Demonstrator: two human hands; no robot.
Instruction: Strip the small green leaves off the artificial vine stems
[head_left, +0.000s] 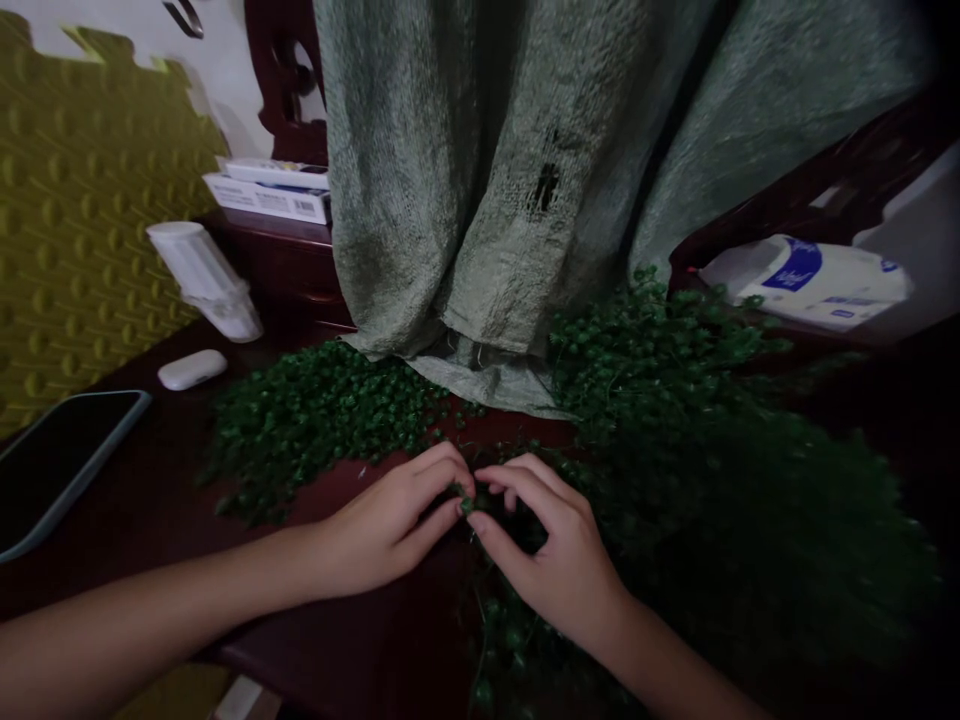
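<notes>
Near the front middle of the dark red table, my left hand [397, 515] and my right hand [551, 545] meet fingertip to fingertip. Between them is a small green piece [468, 504]. The left thumb and fingers pinch round it. My right thumb and index finger curve toward its other side, touching or almost touching it. A pile of small green pieces [330, 400] lies beyond my left hand. To the right, a large heap of leafy green stems [720, 470] spreads beside and under my right forearm.
A woven sack [517, 200] hangs down behind the piles. On the left are a phone [67, 460], a white case [192, 369], a white cylinder [202, 275] and boxes [270, 195]. A tissue pack [825, 280] lies at the right.
</notes>
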